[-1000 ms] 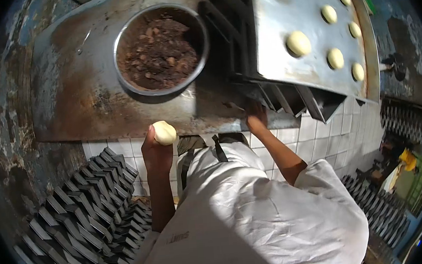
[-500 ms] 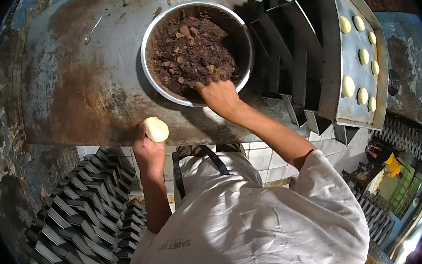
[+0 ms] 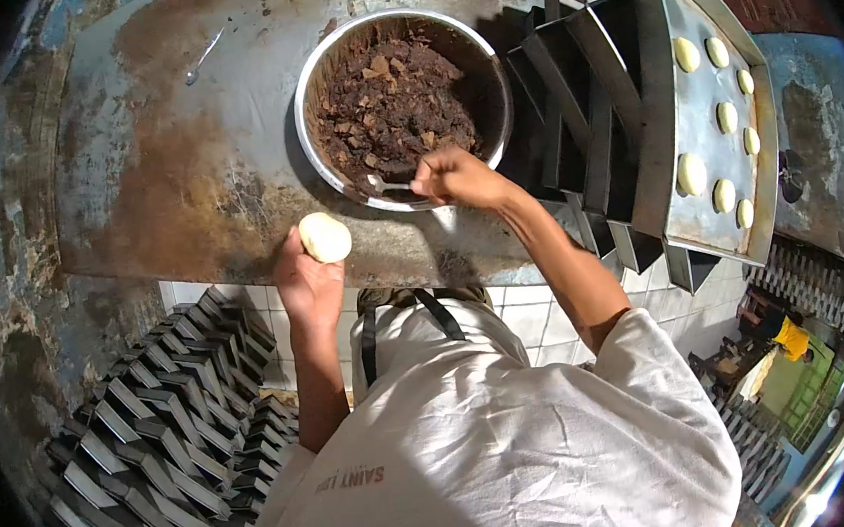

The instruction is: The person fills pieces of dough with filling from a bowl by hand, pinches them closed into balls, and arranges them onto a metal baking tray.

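Note:
My left hand [image 3: 310,288] holds a round, pale piece of dough [image 3: 325,238] on its fingers, near the table's front edge. In my right hand [image 3: 460,178] is a small spoon [image 3: 390,185], its fingers closed on the handle. The spoon's bowl is over the near inner rim of a large metal bowl [image 3: 303,123]. Dark brown, crumbly filling [image 3: 393,105] with lighter chunks fills much of that bowl. Whether the spoon carries any filling I cannot make out clearly.
Stacked metal pans [image 3: 578,99] stand right of the bowl. Beside them a tray [image 3: 667,142] bears several dough pieces [image 3: 692,174]. Another small spoon [image 3: 203,57] lies on the stained metal table [image 3: 133,168]. More stacked pans [image 3: 155,427] are at lower left; a person in yellow [image 3: 792,338] is far right.
My right hand has drawn back from the filling to the right, and the spoon now shows. My left hand with the dough has shifted slightly up and right.

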Motion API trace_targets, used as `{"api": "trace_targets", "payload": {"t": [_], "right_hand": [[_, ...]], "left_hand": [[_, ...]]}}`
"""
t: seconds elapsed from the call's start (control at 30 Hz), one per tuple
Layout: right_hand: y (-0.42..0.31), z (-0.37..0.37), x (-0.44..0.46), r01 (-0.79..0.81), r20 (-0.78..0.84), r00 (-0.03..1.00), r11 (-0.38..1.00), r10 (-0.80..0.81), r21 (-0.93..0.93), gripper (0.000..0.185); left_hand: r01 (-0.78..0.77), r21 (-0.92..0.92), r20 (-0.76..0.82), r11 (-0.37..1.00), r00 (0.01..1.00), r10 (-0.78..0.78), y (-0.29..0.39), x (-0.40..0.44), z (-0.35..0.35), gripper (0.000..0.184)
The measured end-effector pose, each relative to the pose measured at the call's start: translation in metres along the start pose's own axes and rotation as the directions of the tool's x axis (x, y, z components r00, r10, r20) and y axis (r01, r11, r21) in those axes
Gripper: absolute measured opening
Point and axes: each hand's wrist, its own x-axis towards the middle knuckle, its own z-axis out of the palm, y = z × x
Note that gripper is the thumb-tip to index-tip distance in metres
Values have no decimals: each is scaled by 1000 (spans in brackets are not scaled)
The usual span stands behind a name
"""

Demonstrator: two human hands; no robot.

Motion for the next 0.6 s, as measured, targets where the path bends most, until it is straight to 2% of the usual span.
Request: {"api": "trace_targets", "payload": {"t": [0.03, 0.07, 0.17, 0.2, 0.27, 0.33, 0.4, 0.43, 0.47, 0.53, 0.57, 0.6], "right_hand": [[-18, 3, -24, -21, 5, 1000, 999, 21, 49, 25], [-35, 9, -49, -43, 12, 999, 994, 42, 99, 24], [-34, 18, -100, 74, -2, 997, 963, -76, 260, 19], [-26, 25, -109, 209, -110, 976, 948, -188, 241, 17], [-11, 23, -127, 238, -190, 960, 954, -203, 180, 17], [34, 16, -138, 356, -308, 910, 904, -278, 237, 17], [83, 14, -165, 271, -444, 883, 939, -153, 214, 16], [94, 17, -186, 190, -482, 876, 942, -35, 277, 17], [111, 15, -203, 206, -493, 869, 938, -44, 279, 17], [144, 10, -232, 280, -536, 842, 900, -63, 335, 17], [154, 5, -245, 292, -539, 839, 896, -73, 335, 17], [151, 1, -259, 388, -512, 845, 839, -158, 382, 16]], "left_hand": [[-11, 35, 31, 999, 999, 10, -8, -2, 10, 28], [9, 105, -45, 994, 999, -4, -16, -5, 27, 28], [131, 16, 90, 991, 987, -132, -52, -17, 63, 28], [182, -26, 133, 983, 975, -177, -67, -24, 75, 28], [264, -94, 119, 960, 960, -252, -95, -42, 100, 26], [305, -106, 202, 947, 939, -280, -120, -42, 98, 27], [319, -67, 241, 946, 925, -294, -145, -50, 101, 27], [348, -79, 234, 934, 917, -322, -156, -60, 106, 27], [353, -63, 245, 934, 912, -328, -165, -63, 107, 27], [437, -174, 398, 883, 851, -343, -183, -70, 105, 30], [445, -161, 395, 881, 847, -356, -191, -74, 107, 30], [440, -154, 402, 885, 846, -350, -199, -77, 109, 30]]}}
